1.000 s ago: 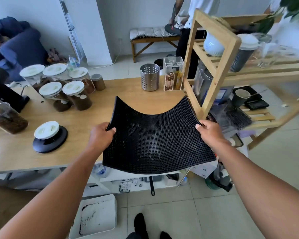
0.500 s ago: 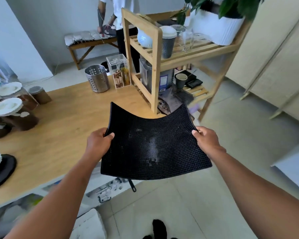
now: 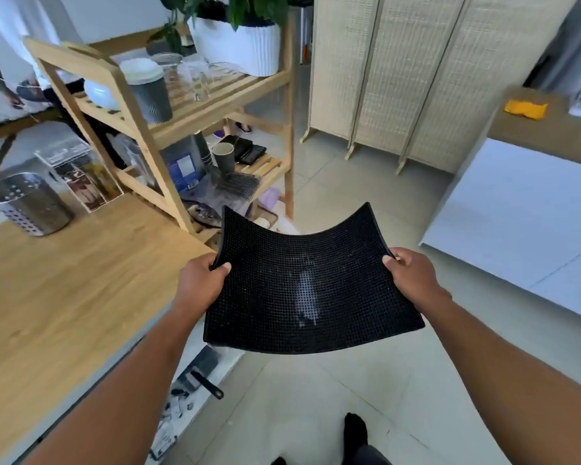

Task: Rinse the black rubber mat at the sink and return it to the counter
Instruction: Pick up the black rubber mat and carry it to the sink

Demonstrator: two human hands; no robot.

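- I have the left hand and right hand pinching opposite side edges of the black rubber mat
- It sags between my hands; floppy, light, likely slippery wet; I'd grip the raised rims

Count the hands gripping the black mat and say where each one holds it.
2. The left hand grips the left edge of the black rubber mat; the right hand grips its right edge. The mat sags between them above the floor, off the counter.

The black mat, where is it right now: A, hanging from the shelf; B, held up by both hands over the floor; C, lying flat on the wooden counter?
B: the left hand and right hand grip opposite edges of the mat, which sags above the floor tiles.
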